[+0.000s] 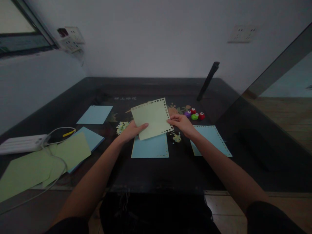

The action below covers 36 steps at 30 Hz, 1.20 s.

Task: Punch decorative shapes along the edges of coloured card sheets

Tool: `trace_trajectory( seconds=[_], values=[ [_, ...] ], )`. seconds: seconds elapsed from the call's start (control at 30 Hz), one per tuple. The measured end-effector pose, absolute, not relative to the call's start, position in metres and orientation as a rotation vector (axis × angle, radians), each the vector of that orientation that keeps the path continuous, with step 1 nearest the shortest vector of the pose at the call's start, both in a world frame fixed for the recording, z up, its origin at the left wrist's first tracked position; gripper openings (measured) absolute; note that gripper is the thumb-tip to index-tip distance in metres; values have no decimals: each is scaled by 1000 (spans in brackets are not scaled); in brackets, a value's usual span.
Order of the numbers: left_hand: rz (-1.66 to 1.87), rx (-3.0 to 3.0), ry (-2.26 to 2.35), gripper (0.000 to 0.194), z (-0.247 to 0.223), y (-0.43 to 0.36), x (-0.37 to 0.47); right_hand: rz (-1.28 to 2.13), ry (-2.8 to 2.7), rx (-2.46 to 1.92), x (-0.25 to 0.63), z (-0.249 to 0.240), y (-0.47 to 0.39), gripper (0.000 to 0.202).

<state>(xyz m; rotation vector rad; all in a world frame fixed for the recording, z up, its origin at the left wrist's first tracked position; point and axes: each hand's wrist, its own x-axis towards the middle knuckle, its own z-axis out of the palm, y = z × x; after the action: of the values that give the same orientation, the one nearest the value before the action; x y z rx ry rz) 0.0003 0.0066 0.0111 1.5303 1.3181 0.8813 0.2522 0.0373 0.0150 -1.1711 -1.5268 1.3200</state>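
Raised above the table is a pale green sheet of paper (153, 118) with punched holes along three edges. My left hand (132, 130) grips its lower left part, thumb on top. At its right edge my right hand (181, 124) pinches the punched border. Partly covered by this sheet, a blue sheet (149, 148) with small holes lies flat on the table. Another blue sheet with punched edges (211, 139) rests under my right forearm. Beyond my right hand sit several small craft punches (194, 116) in red, purple and green.
The dark table (156, 177) bears printed flowers. A blue sheet (95, 114) lies at the left, with green sheets (48, 161) over blue ones nearer me. A white power strip (23, 144) with cables and a yellow pen-like item (68, 133) lie there. A black post (208, 81) stands at the back right.
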Motion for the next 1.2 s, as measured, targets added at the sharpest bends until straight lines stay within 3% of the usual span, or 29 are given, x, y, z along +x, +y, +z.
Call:
trace_trajectory(
  seconds=[0.9,1.2],
  values=[
    [585,1576,1342,38,18,-3,8,1219,-1469,-1132,252,17,36,19],
    [926,1500,1495,40,6,15,-4,1267,-1455,-1061,259,12,44,32]
  ],
)
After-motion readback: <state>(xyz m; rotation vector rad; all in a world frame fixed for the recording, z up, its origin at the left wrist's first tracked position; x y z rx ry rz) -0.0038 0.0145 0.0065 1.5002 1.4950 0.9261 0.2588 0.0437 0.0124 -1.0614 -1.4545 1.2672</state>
